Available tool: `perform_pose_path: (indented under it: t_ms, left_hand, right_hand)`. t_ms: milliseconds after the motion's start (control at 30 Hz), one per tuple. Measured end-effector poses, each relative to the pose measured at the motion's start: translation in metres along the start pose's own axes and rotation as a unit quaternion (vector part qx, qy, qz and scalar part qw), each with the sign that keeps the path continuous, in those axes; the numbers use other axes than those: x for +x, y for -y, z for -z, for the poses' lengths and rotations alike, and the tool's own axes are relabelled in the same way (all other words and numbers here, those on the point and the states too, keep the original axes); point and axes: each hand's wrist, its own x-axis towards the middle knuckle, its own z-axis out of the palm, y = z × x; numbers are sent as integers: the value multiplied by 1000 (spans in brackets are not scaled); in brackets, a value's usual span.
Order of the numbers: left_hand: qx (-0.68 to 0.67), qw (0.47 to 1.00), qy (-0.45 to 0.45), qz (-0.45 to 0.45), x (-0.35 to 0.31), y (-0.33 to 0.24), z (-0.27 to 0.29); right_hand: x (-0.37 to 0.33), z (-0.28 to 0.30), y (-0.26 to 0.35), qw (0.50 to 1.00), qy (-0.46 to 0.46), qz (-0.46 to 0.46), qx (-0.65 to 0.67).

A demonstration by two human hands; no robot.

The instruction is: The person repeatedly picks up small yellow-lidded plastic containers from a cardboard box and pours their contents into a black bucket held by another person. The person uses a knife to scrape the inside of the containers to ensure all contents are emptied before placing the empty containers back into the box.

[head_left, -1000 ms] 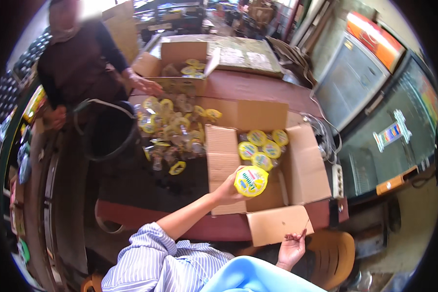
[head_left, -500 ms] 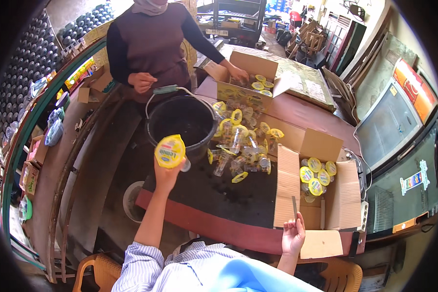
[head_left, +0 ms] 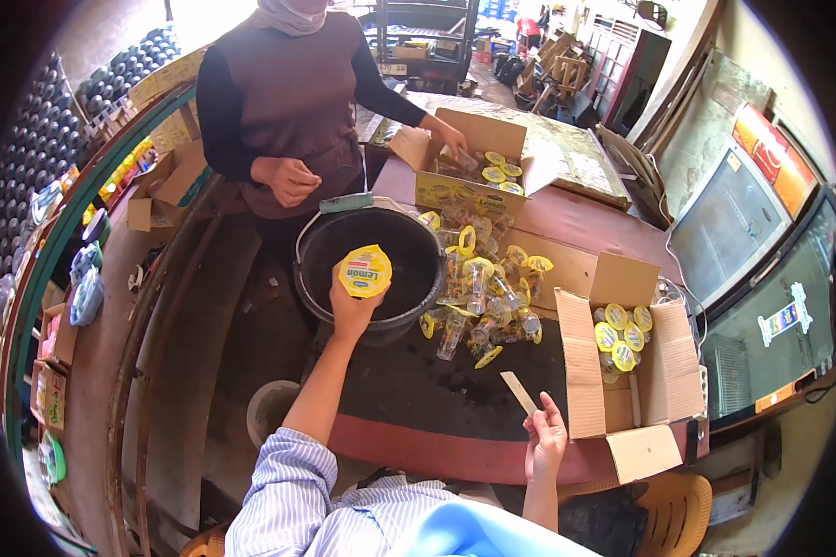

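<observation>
- Here, farthest left in the work area, the bucket (head_left: 409,255) takes up the space around the cup (head_left: 364,271), its handle (head_left: 346,202) lying at the far rim near the co-worker (head_left: 293,93).
- Next, open room shows on the dark part of the table (head_left: 418,399), between the left forearm and the near box (head_left: 581,371); the red front edge (head_left: 381,446) curves along this side.
- Beyond that stretch, the pile (head_left: 478,288) of clear, yellow-lidded cups crowds up to the bucket's right side.
- At the right, the near box spreads its flaps outward, narrowing the space beside the right hand (head_left: 546,441).
- The cup is in the left hand (head_left: 348,311), lid up, in line with the bucket's mouth; whether it is above the rim or below it, I cannot tell.
- The left hand curls around the cup, its fingers partly hidden by the lid.
- The right hand, nearly closed, pinches a flat tan strip (head_left: 520,393), which slants up and left, just beside the near box's left flap.
</observation>
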Motion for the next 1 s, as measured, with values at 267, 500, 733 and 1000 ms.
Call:
perform_pose_path:
  t_ms: [267,500,733,1000]
  left_hand:
    - [6,991,120,57,6,4,8]
    - [7,990,123,70,8,4,9]
    - [19,986,135,95,9,0,9]
    - [22,987,112,115,10,1,6]
  right_hand:
    - [47,-88,-2,973,98,87,-192]
    - [101,-204,23,794,236,420,-371]
    - [125,-242,17,681,324,502,-423]
    - [140,-255,16,627,379,497,-466]
